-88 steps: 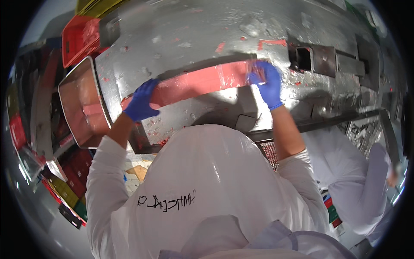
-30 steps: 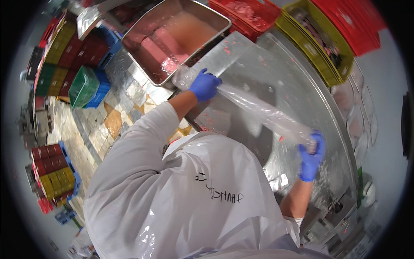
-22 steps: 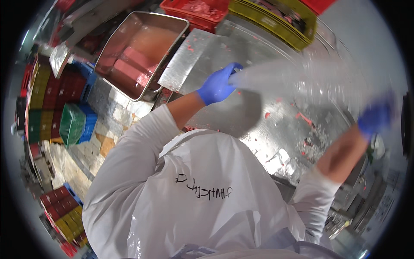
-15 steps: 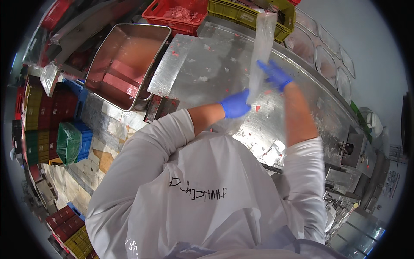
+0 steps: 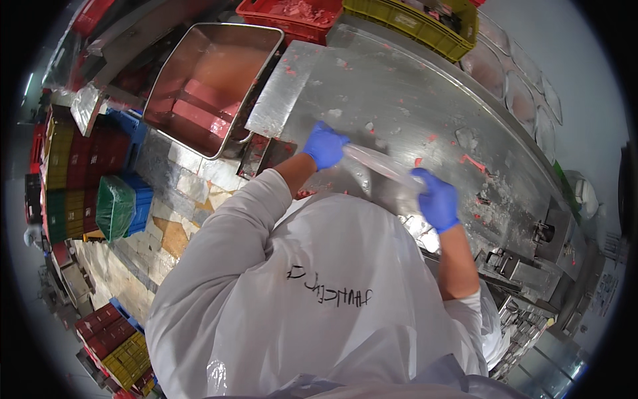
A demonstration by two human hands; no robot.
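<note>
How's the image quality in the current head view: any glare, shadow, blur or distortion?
Head view: white glare on the steel table by the right hand; head view: darker shadow beneath the clear plastic, whose end near that hand looks smeared; head view: fisheye bows the table's far edge and blackens the corners.

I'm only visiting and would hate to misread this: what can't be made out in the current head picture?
Bag, head view: blur and cloudy folds hide whether anything is inside.
Left hand, head view: its own back hides most fingertips.
Right hand, head view: blur hides exactly how it meets the bag.
Red crate and yellow crate, head view: the top edge cuts off their far sides.
</note>
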